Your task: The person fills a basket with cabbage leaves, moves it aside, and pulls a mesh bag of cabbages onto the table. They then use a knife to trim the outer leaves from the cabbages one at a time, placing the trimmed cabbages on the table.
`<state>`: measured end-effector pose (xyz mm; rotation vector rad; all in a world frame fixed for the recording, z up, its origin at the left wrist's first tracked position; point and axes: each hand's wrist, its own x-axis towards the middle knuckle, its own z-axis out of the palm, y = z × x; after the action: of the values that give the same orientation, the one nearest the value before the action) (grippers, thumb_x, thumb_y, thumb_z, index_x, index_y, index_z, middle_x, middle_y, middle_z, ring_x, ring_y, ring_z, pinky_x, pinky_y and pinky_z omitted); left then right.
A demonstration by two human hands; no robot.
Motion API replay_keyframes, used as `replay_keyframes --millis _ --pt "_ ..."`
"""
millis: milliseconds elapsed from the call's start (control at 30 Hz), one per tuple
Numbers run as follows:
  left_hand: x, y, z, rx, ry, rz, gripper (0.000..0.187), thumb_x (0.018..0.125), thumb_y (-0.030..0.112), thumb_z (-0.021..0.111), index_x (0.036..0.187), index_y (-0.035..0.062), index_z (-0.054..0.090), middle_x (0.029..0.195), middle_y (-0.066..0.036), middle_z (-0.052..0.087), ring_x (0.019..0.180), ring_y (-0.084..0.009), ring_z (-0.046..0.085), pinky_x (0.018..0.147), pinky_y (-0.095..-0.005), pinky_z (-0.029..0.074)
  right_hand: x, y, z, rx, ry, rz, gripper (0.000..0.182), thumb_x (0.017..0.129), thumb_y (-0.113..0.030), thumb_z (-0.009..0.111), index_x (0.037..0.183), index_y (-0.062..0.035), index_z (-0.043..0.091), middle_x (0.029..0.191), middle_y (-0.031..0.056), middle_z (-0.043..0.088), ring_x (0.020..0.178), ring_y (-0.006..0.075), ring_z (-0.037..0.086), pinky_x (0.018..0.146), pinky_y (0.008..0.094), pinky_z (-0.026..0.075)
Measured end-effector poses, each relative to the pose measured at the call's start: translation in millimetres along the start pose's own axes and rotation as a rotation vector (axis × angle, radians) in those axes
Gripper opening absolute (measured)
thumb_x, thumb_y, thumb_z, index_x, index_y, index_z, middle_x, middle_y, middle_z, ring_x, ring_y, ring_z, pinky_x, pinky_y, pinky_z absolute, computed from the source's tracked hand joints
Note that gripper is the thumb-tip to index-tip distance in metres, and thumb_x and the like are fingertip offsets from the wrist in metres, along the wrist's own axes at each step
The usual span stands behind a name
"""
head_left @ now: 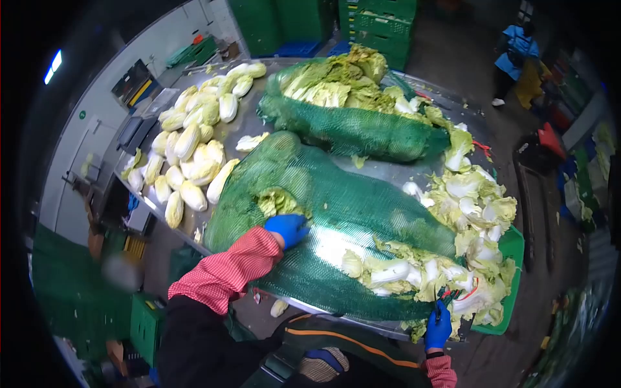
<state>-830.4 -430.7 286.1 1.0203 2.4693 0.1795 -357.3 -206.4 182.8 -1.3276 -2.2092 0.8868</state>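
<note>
My left hand (286, 229), in a blue glove, is at the edge of an opening in a large green mesh bag (362, 207); its fingers are closed on the netting. Pale leaves of a napa cabbage (277, 202) show through that opening. By the table's near right edge, my right hand (438, 328), also gloved in blue, is closed around a thin dark-handled tool (438, 310). Its working end is hard to make out against the leaves. Loose cabbage leaves (414, 275) lie on the bag's flattened part, beside the right hand.
Trimmed napa cabbages (187, 142) are piled on the metal table's (252, 129) left side. A second mesh bag (369, 132) with cabbages lies behind. Leaf scraps (472, 200) cover the right edge, above a green crate (512, 252). Another person (517, 52) stands at far right.
</note>
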Motion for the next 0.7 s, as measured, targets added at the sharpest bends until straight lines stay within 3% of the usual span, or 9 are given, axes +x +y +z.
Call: replay_keyframes --millis 100,167,233,267,333,433,467,667,700 --pt "63.5 -9.6 -14.9 0.349 0.186 0.086 0.037 0.082 0.042 0.058 0.101 0.0114 0.066 0.092 -0.019 0.065 0.088 -0.0371 0.063 0.075 -0.0446 0.05 3.6 -3.9 -2.5 -0.007 -0.037 0.025 0.032 0.085 -0.008 0.061 0.117 -0.007 0.06 0.1 0.012 0.064 0.085 0.0231 0.064 0.072 0.0322 0.051" --pt "91.5 -15.1 -35.4 0.151 0.185 0.171 0.031 0.081 0.034 0.059 0.097 0.0074 0.065 0.09 -0.021 0.063 0.084 -0.0383 0.062 0.074 -0.0457 0.05 2.4 -3.3 -2.4 0.01 0.035 -0.006 0.031 0.083 -0.01 0.062 0.115 -0.0084 0.061 0.095 0.0131 0.064 0.082 0.0247 0.065 0.07 0.0335 0.052" --pt "126.8 -47.4 -20.9 0.199 0.445 0.281 0.025 0.079 0.027 0.061 0.087 0.0057 0.069 0.086 -0.019 0.066 0.079 -0.0371 0.063 0.07 -0.0454 0.05 2.2 -16.3 -10.4 -0.108 0.043 -0.04 0.03 0.082 -0.011 0.062 0.112 -0.0101 0.062 0.092 0.0128 0.064 0.081 0.0254 0.065 0.069 0.0343 0.053" --pt "143.0 -69.6 -14.1 0.189 0.448 0.241 0.034 0.08 0.03 0.061 0.095 0.0006 0.066 0.1 -0.024 0.063 0.093 -0.0392 0.06 0.08 -0.0465 0.048 0.4 -19.5 -12.7 -0.096 0.046 -0.007 0.029 0.082 -0.013 0.063 0.111 -0.0112 0.063 0.092 0.0118 0.065 0.081 0.0253 0.065 0.069 0.0344 0.053" --pt "143.8 -63.4 -17.9 0.191 0.432 0.074 0.058 0.08 0.045 0.062 0.109 -0.0052 0.06 0.114 -0.031 0.056 0.106 -0.0427 0.055 0.092 -0.0466 0.045 -0.1 -18.5 -12.6 -0.094 0.051 0.011 0.026 0.081 -0.018 0.065 0.107 -0.0139 0.064 0.09 0.0086 0.065 0.079 0.025 0.065 0.068 0.0357 0.052" --pt "150.2 -46.6 -38.8 0.106 -0.017 -0.062 0.076 0.079 0.061 0.057 0.123 -0.001 0.055 0.129 -0.027 0.051 0.118 -0.0378 0.051 0.099 -0.0427 0.041 -1.1 -16.6 -14.0 -0.183 0.056 -0.02 0.024 0.081 -0.02 0.065 0.104 -0.014 0.064 0.089 0.0088 0.064 0.078 0.0271 0.064 0.067 0.0377 0.051" --pt "185.5 -84.4 -15.4 0.106 0.053 0.045 0.079 0.078 0.063 0.058 0.127 0.0007 0.053 0.131 -0.026 0.049 0.121 -0.0381 0.049 0.101 -0.0426 0.04 -0.3 -13.3 -12.9 -0.207 0.023 0.024 0.022 0.082 -0.024 0.063 0.102 -0.0137 0.064 0.088 0.0098 0.064 0.079 0.0293 0.063 0.069 0.0397 0.05" --pt "175.5 -42.6 -33.8 0.084 -0.194 -0.11 0.085 0.069 0.063 0.068 0.13 0.0058 0.053 0.13 -0.019 0.054 0.122 -0.0331 0.05 0.104 -0.0398 0.039 -0.5 -11.3 -15.8 -0.212 -0.007 0.057 0.023 0.085 -0.031 0.058 0.1 -0.0144 0.063 0.091 0.0112 0.064 0.083 0.0313 0.063 0.071 0.0415 0.05" --pt "166.8 -31.9 -28.8 0.097 -0.03 0.089 0.082 0.069 0.064 0.067 0.125 0.0053 0.057 0.126 -0.018 0.057 0.119 -0.0336 0.053 0.102 -0.0397 0.041 0.0 -13.5 -16.4 -0.211 -0.024 0.068 0.023 0.085 -0.031 0.058 0.099 -0.0145 0.063 0.091 0.0113 0.064 0.083 0.0313 0.063 0.071 0.0417 0.05"
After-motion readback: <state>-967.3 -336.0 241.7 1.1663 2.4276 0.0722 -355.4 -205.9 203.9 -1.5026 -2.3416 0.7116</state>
